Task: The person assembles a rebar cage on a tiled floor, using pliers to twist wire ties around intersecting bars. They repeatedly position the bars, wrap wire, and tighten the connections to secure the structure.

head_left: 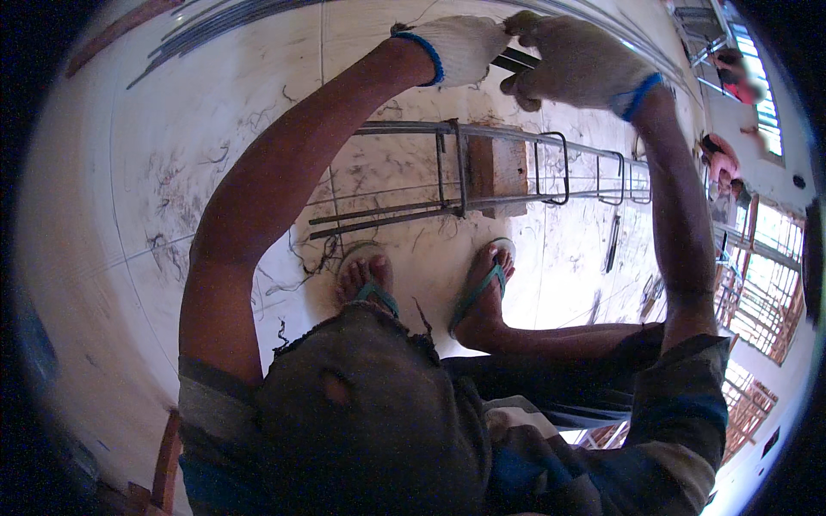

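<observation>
Both my hands wear pale work gloves with blue cuffs and reach out above the far side of a steel rebar cage. My left hand [469,52] is closed, its fingers beside those of my right hand. My right hand [585,64] is curled too, thumb pointing down and left. A pair of dark narrow bars [514,59] shows in the gap between the gloves; their ends are hidden, so what they belong to is unclear. Below them the rebar cage [387,213] runs left to right, with square stirrups [551,168] around its long bars.
Under the cage sits a brown block [497,168]. My sandalled feet [368,277] stand close on the near side. Long steel rods [224,30] lie at the far left. Wire scraps [323,258] litter the tiled floor. Two people [723,163] are at the right, near barred windows [761,279].
</observation>
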`<state>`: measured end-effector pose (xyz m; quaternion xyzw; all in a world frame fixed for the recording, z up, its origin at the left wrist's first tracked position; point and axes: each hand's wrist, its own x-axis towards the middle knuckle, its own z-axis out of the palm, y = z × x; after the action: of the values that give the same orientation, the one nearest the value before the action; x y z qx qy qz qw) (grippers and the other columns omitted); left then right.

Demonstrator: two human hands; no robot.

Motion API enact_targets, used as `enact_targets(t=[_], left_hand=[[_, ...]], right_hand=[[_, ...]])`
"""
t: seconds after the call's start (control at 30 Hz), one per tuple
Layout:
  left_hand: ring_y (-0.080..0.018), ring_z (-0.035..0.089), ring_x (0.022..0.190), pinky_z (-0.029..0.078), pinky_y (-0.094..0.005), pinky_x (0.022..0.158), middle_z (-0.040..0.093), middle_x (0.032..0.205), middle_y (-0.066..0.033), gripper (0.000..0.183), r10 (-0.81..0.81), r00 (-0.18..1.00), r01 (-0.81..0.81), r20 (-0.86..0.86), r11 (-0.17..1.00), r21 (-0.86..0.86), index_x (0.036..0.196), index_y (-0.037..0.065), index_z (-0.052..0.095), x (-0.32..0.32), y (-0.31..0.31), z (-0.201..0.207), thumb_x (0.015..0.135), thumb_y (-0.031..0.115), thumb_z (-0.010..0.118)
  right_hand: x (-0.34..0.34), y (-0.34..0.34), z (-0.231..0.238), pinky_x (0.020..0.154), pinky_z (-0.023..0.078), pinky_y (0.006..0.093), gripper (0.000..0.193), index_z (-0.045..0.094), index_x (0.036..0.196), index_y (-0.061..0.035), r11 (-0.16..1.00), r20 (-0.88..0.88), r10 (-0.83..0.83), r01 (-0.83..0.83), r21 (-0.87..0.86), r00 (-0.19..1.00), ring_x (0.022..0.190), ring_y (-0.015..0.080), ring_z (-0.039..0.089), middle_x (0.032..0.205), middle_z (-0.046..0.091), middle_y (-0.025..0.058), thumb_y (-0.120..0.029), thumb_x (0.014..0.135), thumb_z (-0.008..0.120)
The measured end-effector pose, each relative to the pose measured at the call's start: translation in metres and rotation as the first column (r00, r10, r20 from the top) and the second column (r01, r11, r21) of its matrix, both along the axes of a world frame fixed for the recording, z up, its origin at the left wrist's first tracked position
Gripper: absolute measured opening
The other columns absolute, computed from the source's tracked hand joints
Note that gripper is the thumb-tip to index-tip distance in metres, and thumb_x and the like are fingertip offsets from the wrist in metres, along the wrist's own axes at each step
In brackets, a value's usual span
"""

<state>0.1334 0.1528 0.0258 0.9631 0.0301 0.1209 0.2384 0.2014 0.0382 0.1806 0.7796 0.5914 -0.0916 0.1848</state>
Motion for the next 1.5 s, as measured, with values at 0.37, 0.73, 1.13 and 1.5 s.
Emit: enact_targets(t=[0.37,0.73,1.13,1.5], left_hand=[[-0.0360,0.064,0.123,0.048,-0.0457,0.105,0.065,0.133,-0.0201,0.057,0.033,0.997,-0.042,0.071,0.990,0.133,0.142,0.008,0.056,-0.043,-0.027,0.037,0.090,0.024,0.073],[-0.0331,0.070,0.106,0.047,-0.0489,0.099,0.072,0.108,-0.0171,0.084,0.346,0.893,-0.266,-0.287,0.922,0.282,0.120,0.004,0.067,-0.117,-0.081,-0.018,0.084,0.080,0.063],[-0.0346,0.065,0.115,0.045,-0.0536,0.100,0.068,0.122,-0.0159,0.080,0.387,0.840,-0.316,-0.380,0.919,0.237,0.131,0.010,0.065,-0.104,-0.100,-0.003,0.082,0.073,0.070],[-0.0355,0.065,0.115,0.043,-0.0553,0.098,0.068,0.120,-0.0159,0.082,0.345,0.816,-0.313,-0.464,0.938,0.148,0.131,0.014,0.068,-0.098,-0.094,0.001,0.081,0.080,0.067]], right_hand=[[0.063,-0.065,-0.078,0.073,0.065,0.0393,0.055,0.049,0.141,0.0020,0.809,-0.600,-0.559,0.537,-0.240,0.573,0.090,0.0304,0.077,0.110,0.073,0.0209,-0.032,0.101,0.066],[0.047,-0.143,-0.030,0.062,0.062,0.0254,0.044,0.059,0.140,-0.0017,0.737,-0.651,-0.657,0.506,-0.448,0.380,0.068,0.0127,0.070,0.089,0.071,0.0057,-0.027,0.105,0.054],[0.023,-0.146,-0.057,0.073,0.060,0.0439,0.042,0.065,0.133,-0.0044,0.812,-0.601,-0.578,0.464,-0.355,0.552,0.076,0.0320,0.074,0.087,0.073,0.0220,-0.026,0.100,0.052],[0.027,-0.148,-0.060,0.071,0.062,0.0392,0.037,0.072,0.115,0.0001,0.879,-0.566,-0.472,0.412,-0.241,0.676,0.072,0.0238,0.075,0.079,0.074,0.0144,-0.027,0.099,0.053]])
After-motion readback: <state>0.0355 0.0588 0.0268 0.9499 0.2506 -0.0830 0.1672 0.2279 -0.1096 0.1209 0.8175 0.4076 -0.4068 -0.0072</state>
